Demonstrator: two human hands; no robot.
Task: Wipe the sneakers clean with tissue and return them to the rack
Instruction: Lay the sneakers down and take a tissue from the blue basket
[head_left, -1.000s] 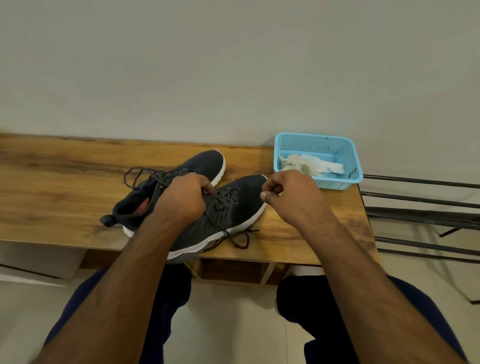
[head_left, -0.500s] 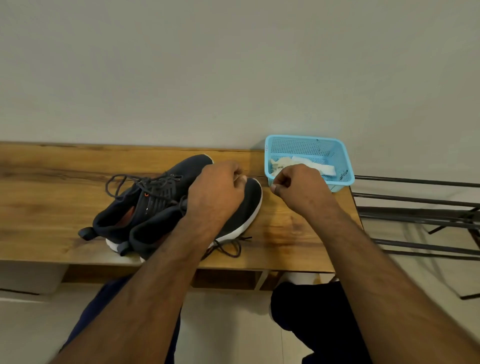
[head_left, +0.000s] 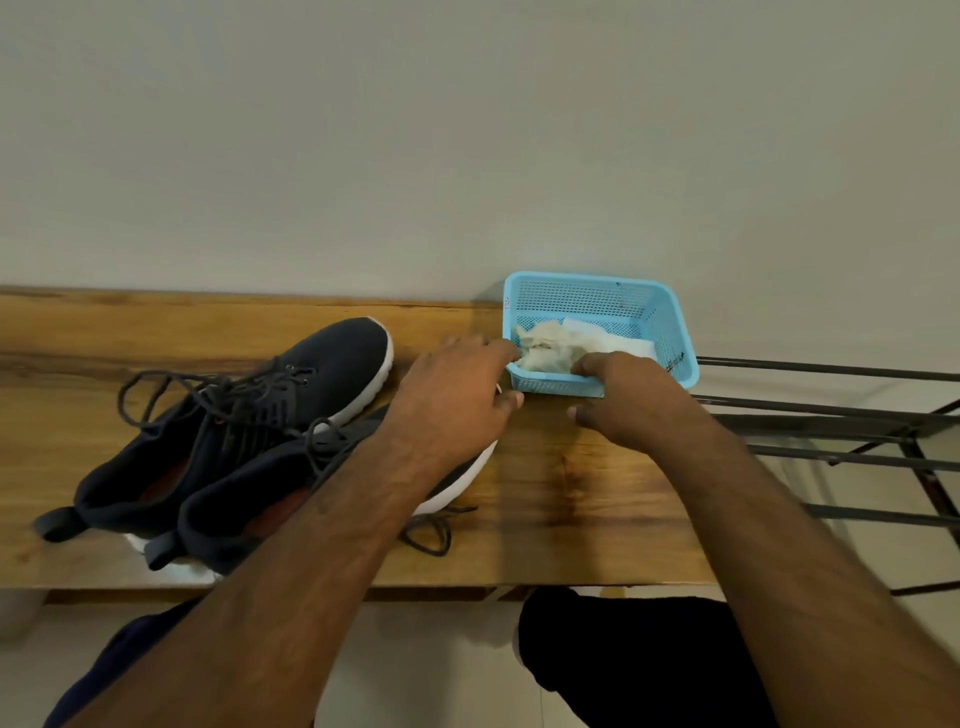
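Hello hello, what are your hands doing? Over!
Both hands at blue basket: left hand on its near corner, right hand reaching into tissue. Sneakers wait on bench. Nothing blocking.

You are in a home, most likely an entryway or hall corner where shoes are kept. A low wooden bench (head_left: 571, 509) with a warm grain runs along a plain pale wall (head_left: 467, 130) at your 12 o'clock. At your 3 o'clock stands a rack (head_left: 831, 410) of thin dark metal bars, the sort used for shoes. A pair of dark sneakers (head_left: 249, 441) sits on the bench at 10 o'clock, and a small blue plastic basket (head_left: 670, 332) holds tissues (head_left: 550, 348) at 1 o'clock. Light floor tiles (head_left: 415, 670) show below.
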